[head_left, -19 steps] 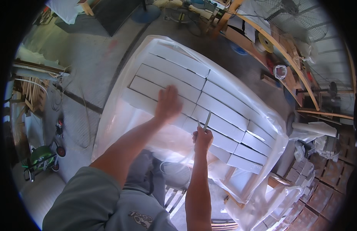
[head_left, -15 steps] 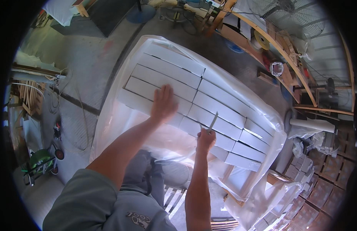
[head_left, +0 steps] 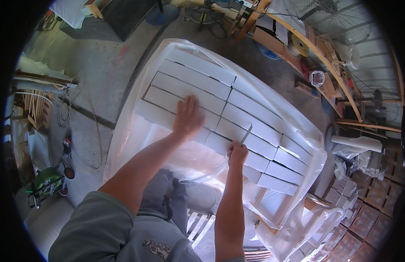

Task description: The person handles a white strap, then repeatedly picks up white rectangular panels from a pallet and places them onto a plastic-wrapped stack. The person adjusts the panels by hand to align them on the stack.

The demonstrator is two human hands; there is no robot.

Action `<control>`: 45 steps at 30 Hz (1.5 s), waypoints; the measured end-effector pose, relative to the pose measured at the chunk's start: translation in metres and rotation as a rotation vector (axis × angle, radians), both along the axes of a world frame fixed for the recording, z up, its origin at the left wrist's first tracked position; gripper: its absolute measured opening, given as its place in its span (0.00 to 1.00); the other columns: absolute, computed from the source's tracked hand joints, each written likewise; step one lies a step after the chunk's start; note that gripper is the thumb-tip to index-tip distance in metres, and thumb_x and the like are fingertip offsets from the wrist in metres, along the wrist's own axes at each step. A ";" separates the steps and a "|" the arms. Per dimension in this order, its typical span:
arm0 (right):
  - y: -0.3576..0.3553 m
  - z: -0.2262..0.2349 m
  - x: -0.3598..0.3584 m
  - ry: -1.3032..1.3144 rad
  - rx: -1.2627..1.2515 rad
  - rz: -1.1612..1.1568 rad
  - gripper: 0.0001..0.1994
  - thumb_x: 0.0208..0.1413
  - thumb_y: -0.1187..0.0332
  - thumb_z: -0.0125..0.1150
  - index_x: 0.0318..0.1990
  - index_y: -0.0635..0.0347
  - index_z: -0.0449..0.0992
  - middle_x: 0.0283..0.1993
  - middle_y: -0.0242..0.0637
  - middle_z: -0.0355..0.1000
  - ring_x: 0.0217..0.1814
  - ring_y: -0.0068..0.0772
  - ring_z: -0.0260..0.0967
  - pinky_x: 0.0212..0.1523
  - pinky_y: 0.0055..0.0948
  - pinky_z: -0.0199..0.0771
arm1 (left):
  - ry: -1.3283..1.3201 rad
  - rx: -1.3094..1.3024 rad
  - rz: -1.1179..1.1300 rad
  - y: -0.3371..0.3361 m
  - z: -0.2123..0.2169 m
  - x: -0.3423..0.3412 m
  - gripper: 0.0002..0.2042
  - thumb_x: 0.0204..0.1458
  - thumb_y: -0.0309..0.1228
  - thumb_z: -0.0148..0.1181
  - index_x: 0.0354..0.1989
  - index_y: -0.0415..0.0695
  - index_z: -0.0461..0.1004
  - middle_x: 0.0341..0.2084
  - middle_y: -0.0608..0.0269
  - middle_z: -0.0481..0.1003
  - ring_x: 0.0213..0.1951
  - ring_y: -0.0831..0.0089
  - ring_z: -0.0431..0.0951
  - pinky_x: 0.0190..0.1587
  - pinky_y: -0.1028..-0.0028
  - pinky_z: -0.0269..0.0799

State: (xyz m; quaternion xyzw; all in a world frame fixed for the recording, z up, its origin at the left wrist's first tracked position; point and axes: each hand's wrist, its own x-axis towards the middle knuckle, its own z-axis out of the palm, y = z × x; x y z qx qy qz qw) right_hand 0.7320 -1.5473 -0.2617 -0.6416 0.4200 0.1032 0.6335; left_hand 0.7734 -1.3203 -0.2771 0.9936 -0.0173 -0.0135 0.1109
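Grey sleeve [head_left: 97, 227] nearest me, and past it my two bare forearms reach out over the stack. My right hand [head_left: 237, 153] is closed in a fist around the handle of a thin blade [head_left: 246, 134], whose tip stands up and away from me, just over the seam between two white blocks. A loose strip of clear plastic [head_left: 206, 174] trails back from that fist toward my legs. My left hand [head_left: 187, 117] lies flat on the white blocks [head_left: 198, 83], fingers [head_left: 190, 105] spread a little, holding nothing — just pressing down. The blocks sit in tidy rows, wrapped in a clear plastic sheet [head_left: 132, 135] that hangs down the sides. Beyond lies the concrete floor [head_left: 97, 65] — with a round fan [head_left: 316, 8] farthest off.
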 end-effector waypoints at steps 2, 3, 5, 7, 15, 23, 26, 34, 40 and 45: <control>-0.005 -0.001 0.002 0.033 0.054 0.005 0.08 0.49 0.73 0.57 0.23 0.63 0.66 0.17 0.36 0.64 0.12 0.24 0.56 0.11 0.24 0.52 | 0.015 0.017 -0.005 -0.001 0.002 0.000 0.35 0.57 0.48 0.46 0.65 0.33 0.52 0.68 0.44 0.47 0.71 0.53 0.45 0.69 0.48 0.38; -0.007 -0.003 0.002 0.014 0.056 0.037 0.08 0.50 0.71 0.56 0.23 0.63 0.66 0.17 0.35 0.64 0.12 0.24 0.57 0.11 0.24 0.53 | 0.025 0.025 -0.006 -0.001 0.002 0.001 0.35 0.57 0.48 0.45 0.66 0.33 0.52 0.68 0.44 0.47 0.71 0.53 0.45 0.69 0.49 0.38; -0.012 -0.010 -0.002 0.006 0.052 0.081 0.11 0.53 0.66 0.55 0.24 0.61 0.66 0.17 0.34 0.63 0.14 0.24 0.58 0.12 0.25 0.54 | 0.035 0.035 0.003 -0.002 0.004 0.001 0.35 0.57 0.48 0.47 0.66 0.35 0.52 0.69 0.47 0.47 0.70 0.54 0.45 0.69 0.50 0.37; -0.019 -0.019 -0.012 -0.072 -0.051 0.095 0.14 0.57 0.60 0.53 0.24 0.59 0.66 0.17 0.31 0.63 0.14 0.24 0.58 0.13 0.25 0.55 | 0.046 0.040 0.009 -0.002 0.006 0.002 0.35 0.57 0.48 0.47 0.66 0.35 0.52 0.69 0.48 0.47 0.70 0.55 0.45 0.69 0.51 0.37; -0.080 0.013 -0.065 0.047 -0.177 -0.081 0.17 0.62 0.54 0.49 0.24 0.52 0.65 0.16 0.24 0.58 0.12 0.17 0.51 0.10 0.21 0.47 | 0.077 0.043 0.011 -0.003 0.008 0.003 0.35 0.58 0.48 0.45 0.66 0.34 0.50 0.69 0.47 0.47 0.71 0.55 0.43 0.69 0.50 0.37; -0.090 0.075 -0.059 0.110 0.026 -0.025 0.14 0.59 0.62 0.55 0.22 0.56 0.66 0.14 0.23 0.56 0.10 0.17 0.49 0.10 0.21 0.44 | 0.070 0.095 -0.008 -0.003 0.005 0.002 0.35 0.59 0.50 0.44 0.68 0.35 0.49 0.69 0.48 0.45 0.71 0.56 0.43 0.69 0.50 0.37; -0.084 0.072 -0.049 0.141 0.006 -0.001 0.14 0.58 0.63 0.55 0.22 0.56 0.66 0.13 0.24 0.56 0.10 0.17 0.49 0.10 0.21 0.44 | 0.059 0.089 -0.008 -0.003 0.005 0.001 0.35 0.59 0.49 0.44 0.67 0.36 0.49 0.69 0.48 0.45 0.71 0.56 0.43 0.69 0.50 0.37; -0.076 0.081 -0.035 0.163 0.011 -0.037 0.11 0.52 0.66 0.54 0.21 0.59 0.68 0.15 0.26 0.57 0.11 0.18 0.51 0.10 0.21 0.44 | -0.003 0.047 -0.002 -0.001 -0.001 0.000 0.35 0.58 0.49 0.45 0.67 0.36 0.50 0.69 0.48 0.46 0.71 0.56 0.44 0.69 0.49 0.37; -0.082 0.081 -0.036 0.163 0.041 -0.033 0.10 0.52 0.66 0.54 0.21 0.59 0.68 0.16 0.26 0.58 0.12 0.18 0.51 0.11 0.20 0.44 | 0.024 0.044 0.002 -0.002 0.000 0.001 0.35 0.58 0.49 0.45 0.67 0.36 0.50 0.69 0.49 0.46 0.71 0.56 0.44 0.69 0.50 0.36; -0.083 0.069 -0.032 0.147 0.029 -0.067 0.10 0.51 0.66 0.55 0.22 0.60 0.69 0.16 0.27 0.58 0.12 0.18 0.51 0.11 0.20 0.45 | 0.035 0.041 0.007 -0.002 0.002 0.001 0.35 0.57 0.49 0.45 0.67 0.36 0.50 0.69 0.49 0.46 0.71 0.56 0.43 0.69 0.50 0.36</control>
